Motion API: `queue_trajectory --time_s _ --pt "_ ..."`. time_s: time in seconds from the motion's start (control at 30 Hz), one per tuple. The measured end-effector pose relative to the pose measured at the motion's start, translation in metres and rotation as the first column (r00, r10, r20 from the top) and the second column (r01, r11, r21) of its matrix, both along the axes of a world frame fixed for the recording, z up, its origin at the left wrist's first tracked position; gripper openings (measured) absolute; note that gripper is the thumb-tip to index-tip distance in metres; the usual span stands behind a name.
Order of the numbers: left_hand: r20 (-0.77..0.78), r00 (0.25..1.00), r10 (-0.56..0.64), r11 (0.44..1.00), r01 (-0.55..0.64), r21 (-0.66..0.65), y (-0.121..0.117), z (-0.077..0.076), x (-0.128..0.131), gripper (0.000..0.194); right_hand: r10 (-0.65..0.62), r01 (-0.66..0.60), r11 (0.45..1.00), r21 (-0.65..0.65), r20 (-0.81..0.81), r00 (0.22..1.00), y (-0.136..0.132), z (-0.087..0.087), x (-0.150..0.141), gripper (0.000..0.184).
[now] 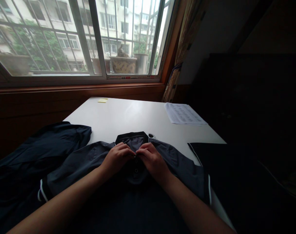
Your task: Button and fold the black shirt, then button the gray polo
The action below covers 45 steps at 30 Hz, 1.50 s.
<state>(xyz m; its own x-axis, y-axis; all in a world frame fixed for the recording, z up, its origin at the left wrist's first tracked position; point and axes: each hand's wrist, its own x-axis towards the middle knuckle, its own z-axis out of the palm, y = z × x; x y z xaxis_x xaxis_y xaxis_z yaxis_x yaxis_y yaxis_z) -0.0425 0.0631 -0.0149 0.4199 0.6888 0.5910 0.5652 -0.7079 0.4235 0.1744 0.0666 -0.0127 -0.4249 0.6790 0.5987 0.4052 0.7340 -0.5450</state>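
Note:
A dark polo shirt (pixel 173 157) with white-edged sleeves lies spread on the white table (pixel 128 113), its collar toward the window. Both hands meet at the top of its button placket, just under the collar opening. My left hand (pixel 117 158) pinches the placket edge from the left, fingers bent. From the other side, my right hand (pixel 152 161) pinches the facing edge, fingertips nearly touching the left ones. A small pale button (pixel 136 170) shows on the placket below the fingers. Whatever lies right between the fingertips is too small to make out.
Dark folded clothing (pixel 65 135) lies at the left, and another dark garment (pixel 211 159) hangs over the right edge. Printed sheets (pixel 185 113) lie at the back right, a yellow sticky note (pixel 103 100) at the back left. A small round white-and-black object (pixel 151 136) sits behind the collar.

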Motion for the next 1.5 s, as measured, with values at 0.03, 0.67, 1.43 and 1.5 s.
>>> queue_trajectory --time_s 0.03,0.67,1.43,1.5 --pt "-0.004 1.000 0.000 1.000 0.000 0.000 0.000 0.000 0.000 0.003 0.001 -0.001 1.000 0.002 0.001 1.000 0.000 0.000 0.000 0.018" --pt "-0.048 0.999 -0.019 0.999 0.020 0.026 -0.001 -0.002 0.000 0.010 -0.077 0.076 0.996 -0.040 -0.019 0.997 -0.003 0.000 -0.002 0.021" --pt "0.043 0.999 0.033 0.989 -0.027 -0.142 0.002 -0.004 0.000 0.007 -0.034 -0.004 0.991 0.134 0.285 0.958 -0.007 0.011 0.000 0.012" --pt "0.041 0.997 0.072 0.979 -0.063 -0.192 0.001 -0.002 0.000 0.009 -0.042 -0.003 0.989 0.149 0.296 0.954 -0.006 0.012 0.001 0.012"
